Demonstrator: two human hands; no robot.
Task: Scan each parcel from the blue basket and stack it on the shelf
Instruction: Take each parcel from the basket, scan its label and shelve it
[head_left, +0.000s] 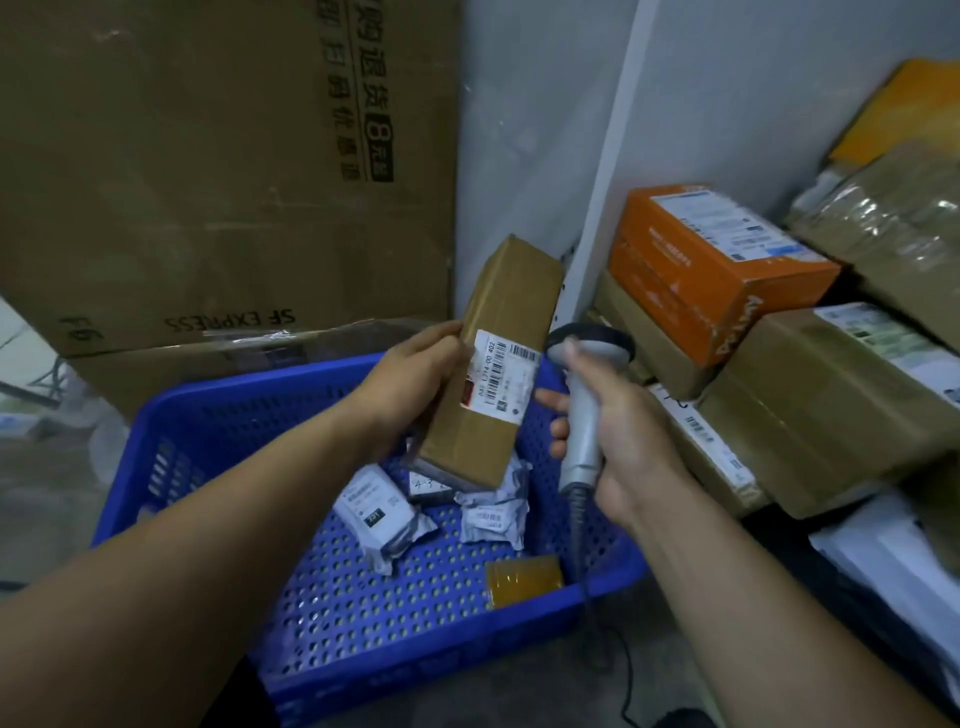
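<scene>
Nearest to us, the blue basket holds several grey bag parcels and a small tape-wrapped packet, so much of the job remains. The scanner's cable hangs down by the basket's right corner (a likely snag if we swing toward the shelf).

Above the basket, our left hand grips the long brown parcel by its left edge. The parcel is tilted, its upper end leaning right, and its white label faces us. Our right hand is wrapped round the handle of the grey scanner, whose head sits just beside the label's right edge. We judge the head too close and too oblique to the barcode, so the read may fail. A one-edge grip on a long box could also let it twist and drop onto the bags.

Farther right, the shelf looks crowded and uneven, with the orange box sitting over brown cartons. A parcel laid there may slide off.
</scene>
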